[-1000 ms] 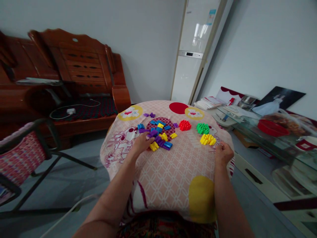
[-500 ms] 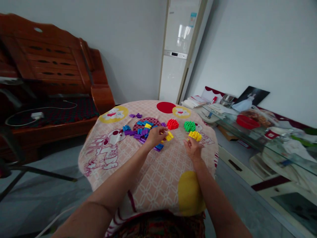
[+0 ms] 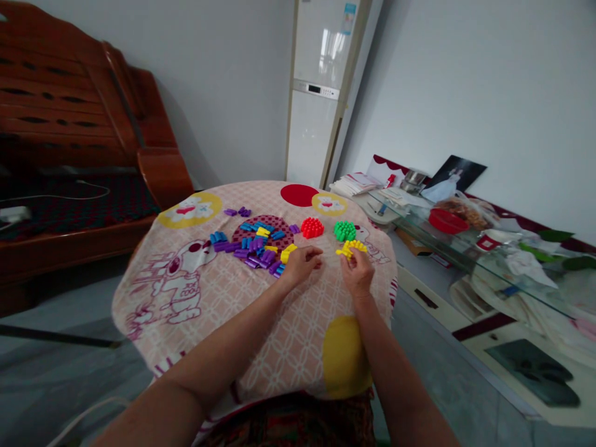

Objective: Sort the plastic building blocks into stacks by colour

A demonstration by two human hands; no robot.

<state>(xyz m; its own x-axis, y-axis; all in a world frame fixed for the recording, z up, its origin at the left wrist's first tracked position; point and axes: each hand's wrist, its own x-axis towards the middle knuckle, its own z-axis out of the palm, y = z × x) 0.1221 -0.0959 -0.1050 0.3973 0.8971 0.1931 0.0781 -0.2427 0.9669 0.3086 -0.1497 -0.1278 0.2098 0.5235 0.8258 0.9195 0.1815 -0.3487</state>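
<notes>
My right hand (image 3: 358, 272) is closed at the fingertips on a small yellow plastic piece (image 3: 343, 252), right beside the bumpy yellow cluster (image 3: 357, 245). Just left of it, my left hand (image 3: 302, 263) is over the cloth with its fingers loosely bent and apart; nothing shows between them. Next to its knuckles lie yellow pieces (image 3: 287, 253). Farther left is a loose pile of purple pieces (image 3: 255, 246) and blue pieces (image 3: 218, 237), with a few yellow ones among them. A red cluster (image 3: 311, 228) and a green cluster (image 3: 344, 231) sit beyond my hands.
A patterned cloth (image 3: 279, 335) covers the round table. At right stands a glass-topped cabinet (image 3: 419, 230) bearing papers, a red bowl (image 3: 447, 221) and bags. A wooden bench (image 3: 60, 136) is at left, a tall white appliance (image 3: 311, 124) behind.
My left hand has drawn away from the yellow pieces at the pile, toward my right hand. My right hand stays by the yellow cluster. The whole view has turned slightly right.
</notes>
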